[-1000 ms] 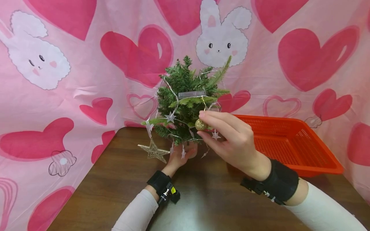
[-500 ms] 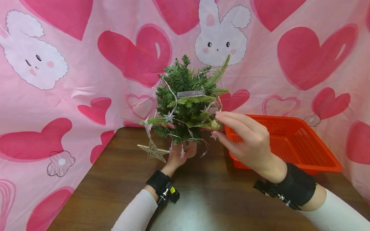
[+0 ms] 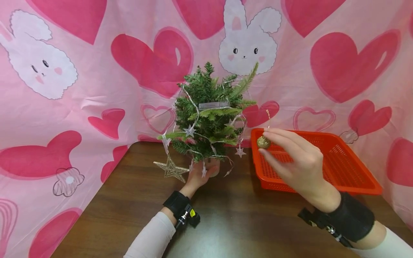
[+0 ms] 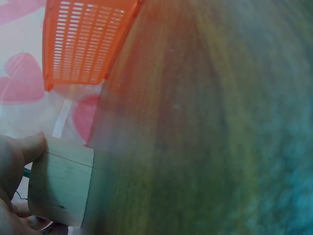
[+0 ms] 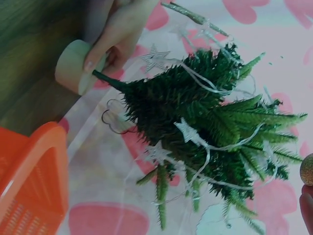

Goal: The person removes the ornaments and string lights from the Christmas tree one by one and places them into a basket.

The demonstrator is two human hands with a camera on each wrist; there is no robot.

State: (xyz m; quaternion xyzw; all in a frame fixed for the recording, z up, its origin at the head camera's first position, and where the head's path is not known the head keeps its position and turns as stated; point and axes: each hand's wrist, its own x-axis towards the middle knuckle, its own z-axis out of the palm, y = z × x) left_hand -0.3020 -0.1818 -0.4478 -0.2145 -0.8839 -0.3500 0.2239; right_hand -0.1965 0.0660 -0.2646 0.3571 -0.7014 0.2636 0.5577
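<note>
A small artificial Christmas tree (image 3: 209, 118) stands upright, wound with a string of clear star lights (image 3: 189, 130). My left hand (image 3: 198, 177) grips its round wooden base (image 4: 63, 186), seen more plainly in the left wrist view. A gold glitter star (image 3: 171, 168) hangs from a lower left branch. My right hand (image 3: 300, 165) pinches a gold glitter bauble (image 3: 264, 142) between thumb and fingertips, to the right of the tree and apart from it. The bauble's gold hanging loop (image 3: 268, 116) sticks up above the fingers. Only part of the bauble shows in the right wrist view.
An orange plastic basket (image 3: 361, 163) with perforated walls sits on the brown wooden table (image 3: 232, 215), right of the tree and partly behind my right hand. A pink cloth (image 3: 135, 21) with hearts and rabbits hangs behind the table.
My right hand has moved right, away from the tree's front, carrying the bauble until it appears in front of the basket. My left hand and the tree have stayed in place.
</note>
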